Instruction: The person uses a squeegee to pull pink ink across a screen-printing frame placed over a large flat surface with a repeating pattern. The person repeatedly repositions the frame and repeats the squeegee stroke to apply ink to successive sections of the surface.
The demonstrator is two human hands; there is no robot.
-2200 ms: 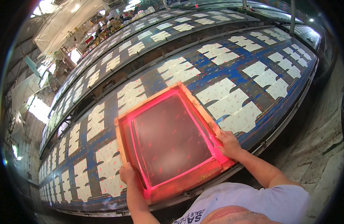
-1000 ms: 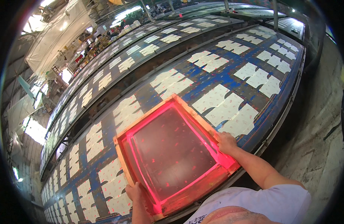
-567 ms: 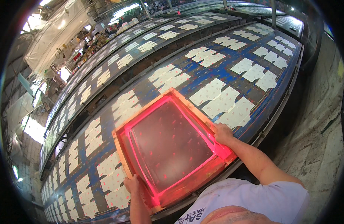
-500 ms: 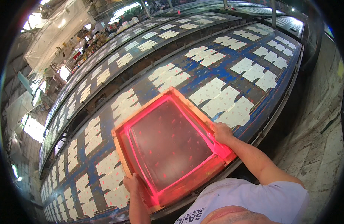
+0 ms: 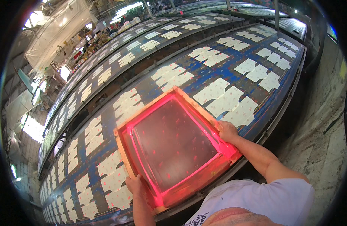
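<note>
A wooden screen-printing frame [image 5: 166, 145] lies over the near part of the long printing table [image 5: 215, 71]. Bright pink ink lines its inner edges, and small pink motifs dot its dark mesh. My left hand [image 5: 134, 184] is closed on the frame's left side, near the front corner. On the right side, my right hand [image 5: 227, 132] grips the rail with its fingers curled over. White cut fabric pieces [image 5: 226, 101] with small printed motifs lie flat beyond the frame, and more fabric pieces [image 5: 115, 180] with pink marks lie to its left. Whatever lies beneath the mesh is mostly hidden.
Another long table [image 5: 117, 60] with rows of white pieces runs parallel on the far side, past a dark gap. A worn concrete floor [image 5: 312, 132] stretches along the right. Metal posts [image 5: 276, 15] stand at the back, and pale sheeting [image 5: 54, 34] hangs at the upper left.
Very little differs. The frame, both hands and the table sit slightly farther right in the picture, and both hands keep the same hold.
</note>
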